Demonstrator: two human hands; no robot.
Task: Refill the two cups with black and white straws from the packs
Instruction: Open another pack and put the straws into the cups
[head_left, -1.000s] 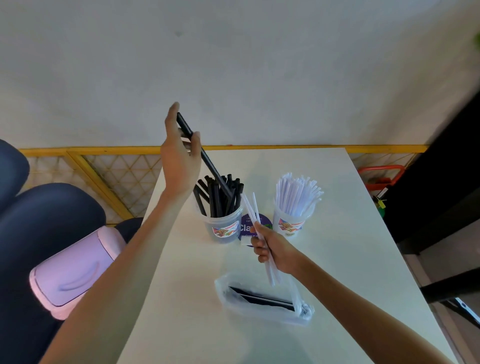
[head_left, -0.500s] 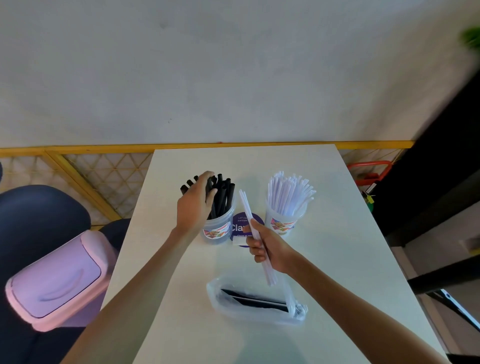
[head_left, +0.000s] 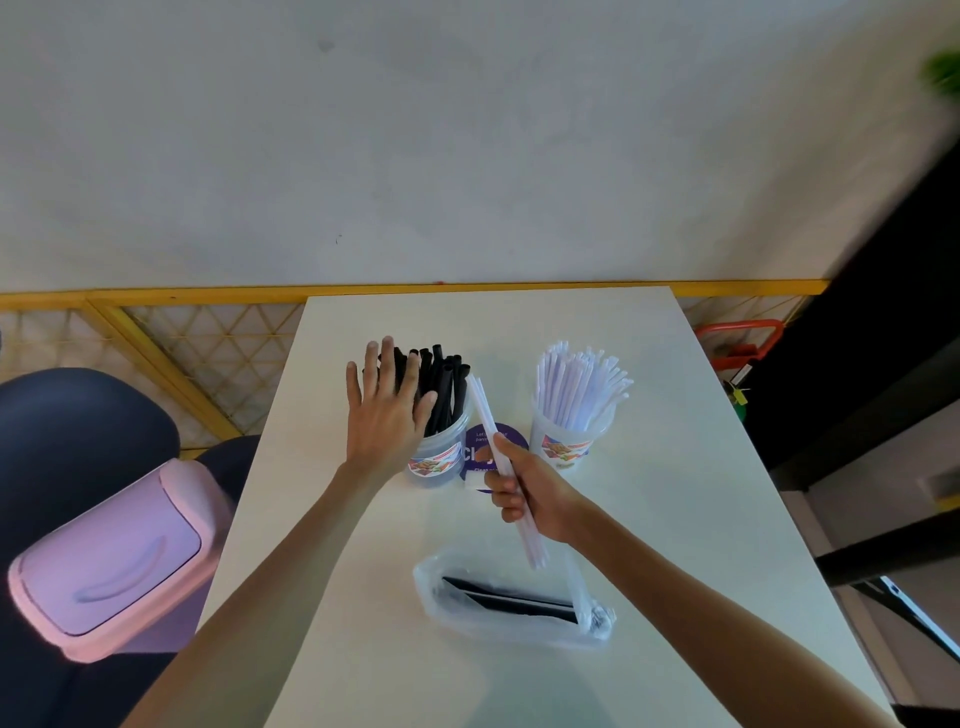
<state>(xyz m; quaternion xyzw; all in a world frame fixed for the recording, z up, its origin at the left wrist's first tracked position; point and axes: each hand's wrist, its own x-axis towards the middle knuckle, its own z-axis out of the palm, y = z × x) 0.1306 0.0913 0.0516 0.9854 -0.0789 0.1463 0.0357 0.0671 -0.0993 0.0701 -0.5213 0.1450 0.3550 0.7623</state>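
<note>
white table | left hand fingers spread | right hand fingers clamp white straws, tips up-left

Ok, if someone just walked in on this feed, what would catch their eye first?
The left hand is spread open over the black straws standing in a cup mid-table. Right of it, the right hand grips a few white straws, next to a full cup fanned with more white ones. Nearer the camera lies a clear pack with black straws inside.
</note>
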